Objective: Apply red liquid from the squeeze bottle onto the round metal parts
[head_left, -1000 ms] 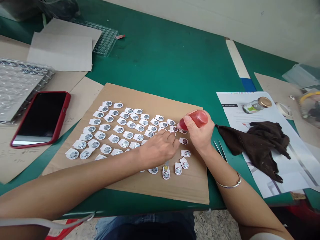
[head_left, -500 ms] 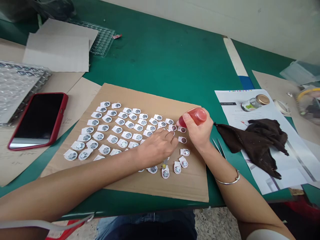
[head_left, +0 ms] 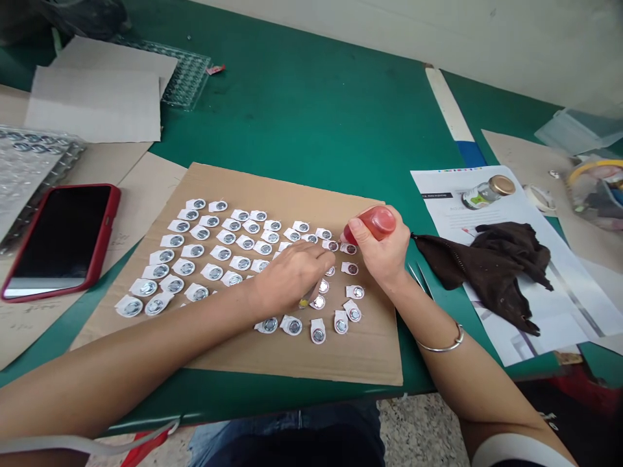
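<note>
My right hand (head_left: 387, 250) is closed around a red, rounded squeeze bottle (head_left: 372, 224), tilted over the right side of a cardboard sheet (head_left: 292, 363). Its lower end lies close to a small round metallic piece on a white tab (head_left: 348, 248). My left hand (head_left: 292, 272) hovers low over the middle of the sheet with its fingers bent together. A small yellowish tip (head_left: 304, 302) shows below that hand; what it belongs to is hidden. Rows of similar metallic pieces on white tabs (head_left: 196, 293) cover the sheet, some of them hidden under my left hand and forearm.
Left of the sheet lies a phone in a red case (head_left: 61, 237), near a clear plastic tray (head_left: 29, 175). To the right are tweezers (head_left: 421, 280), a dark brown cloth (head_left: 491, 266), a printed paper (head_left: 442, 201) and a small glass jar (head_left: 487, 192).
My left hand has drawn slightly left, uncovering several metallic pieces beside it. My right hand still grips the red bottle in nearly the same place. The whole view has shifted a little.
</note>
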A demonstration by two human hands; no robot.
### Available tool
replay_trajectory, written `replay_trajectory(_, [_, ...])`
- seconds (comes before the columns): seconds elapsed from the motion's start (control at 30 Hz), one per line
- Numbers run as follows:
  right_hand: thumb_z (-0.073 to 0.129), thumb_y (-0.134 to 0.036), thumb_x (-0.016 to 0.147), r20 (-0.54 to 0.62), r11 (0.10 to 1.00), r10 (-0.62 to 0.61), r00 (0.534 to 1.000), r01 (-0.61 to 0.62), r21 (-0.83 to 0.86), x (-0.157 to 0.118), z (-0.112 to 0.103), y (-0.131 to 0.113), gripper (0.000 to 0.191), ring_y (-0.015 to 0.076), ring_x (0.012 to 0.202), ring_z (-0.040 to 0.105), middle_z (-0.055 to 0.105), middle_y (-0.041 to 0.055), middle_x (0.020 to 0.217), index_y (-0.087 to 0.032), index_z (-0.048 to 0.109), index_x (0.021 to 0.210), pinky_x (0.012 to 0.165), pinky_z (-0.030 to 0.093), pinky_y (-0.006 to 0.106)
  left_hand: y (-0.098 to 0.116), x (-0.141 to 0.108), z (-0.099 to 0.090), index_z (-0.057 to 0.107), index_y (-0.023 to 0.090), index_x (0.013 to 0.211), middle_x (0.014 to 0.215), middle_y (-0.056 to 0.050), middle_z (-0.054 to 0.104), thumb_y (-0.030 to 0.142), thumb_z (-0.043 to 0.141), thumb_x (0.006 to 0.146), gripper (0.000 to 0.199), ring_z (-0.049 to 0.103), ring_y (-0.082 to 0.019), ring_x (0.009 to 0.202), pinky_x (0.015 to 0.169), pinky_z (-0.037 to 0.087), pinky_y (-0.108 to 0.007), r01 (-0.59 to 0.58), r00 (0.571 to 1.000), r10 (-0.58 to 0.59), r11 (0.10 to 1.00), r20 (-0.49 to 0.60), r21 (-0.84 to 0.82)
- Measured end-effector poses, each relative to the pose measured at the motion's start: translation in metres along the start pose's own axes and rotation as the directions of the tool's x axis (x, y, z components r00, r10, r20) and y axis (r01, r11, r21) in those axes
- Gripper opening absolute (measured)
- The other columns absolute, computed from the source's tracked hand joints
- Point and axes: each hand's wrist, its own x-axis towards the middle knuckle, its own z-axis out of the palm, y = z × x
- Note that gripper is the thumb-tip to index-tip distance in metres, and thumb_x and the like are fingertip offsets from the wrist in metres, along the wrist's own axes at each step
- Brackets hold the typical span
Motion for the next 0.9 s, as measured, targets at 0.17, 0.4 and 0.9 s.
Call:
replay_trajectory(0.17, [0.066, -0.045, 0.068, -0.001, 1.0, -0.016, 1.0, 0.016, -0.019, -0.0005, -0.0021, -0.0001, 0.029, 0.0119, 0.067, 0.056, 0.062, 0.001, 0.072, -0.019, 0.054, 0.074, 0.064, 0.048, 0.029, -0.0043, -0.0015, 0.0024, 0.05, 0.014, 0.079, 0.068, -0.003, 0.053, 0.004, 0.039, 0.074, 0.015, 0.05, -0.014, 0.064, 0.062, 0.043, -0.029, 0.032, 0.999, -0.035, 0.995, -0.039, -0.092])
replay_trajectory(0.4, [0.068, -0.04, 0.066, 0.035, 0.997, -0.074, 0.997, 0.074, -0.021, -0.0017, -0.0018, 0.0005, 0.028, 0.0115, 0.068, 0.057, 0.062, -0.0004, 0.074, -0.019, 0.054, 0.078, 0.065, 0.048, 0.028, -0.006, 0.001, 0.0037, 0.05, 0.014, 0.079, 0.072, -0.003, 0.055, 0.01, 0.041, 0.081, 0.011, 0.052, -0.014, 0.066, 0.061, 0.041, -0.028, 0.089, 0.993, -0.098, 0.988, -0.07, -0.127])
replay_trajectory(0.9, [0.066, -0.043, 0.068, -0.08, 1.0, -0.004, 0.997, 0.006, 0.025, -0.0071, -0.0057, 0.0052, 0.029, 0.0133, 0.067, 0.058, 0.061, 0.003, 0.076, -0.018, 0.055, 0.077, 0.068, 0.049, 0.033, -0.0067, 0.0008, -0.0017, 0.051, 0.013, 0.077, 0.068, -0.003, 0.054, 0.013, 0.039, 0.086, 0.015, 0.051, -0.013, 0.063, 0.061, 0.04, -0.026, 0.106, 0.993, -0.111, 0.983, -0.028, -0.149])
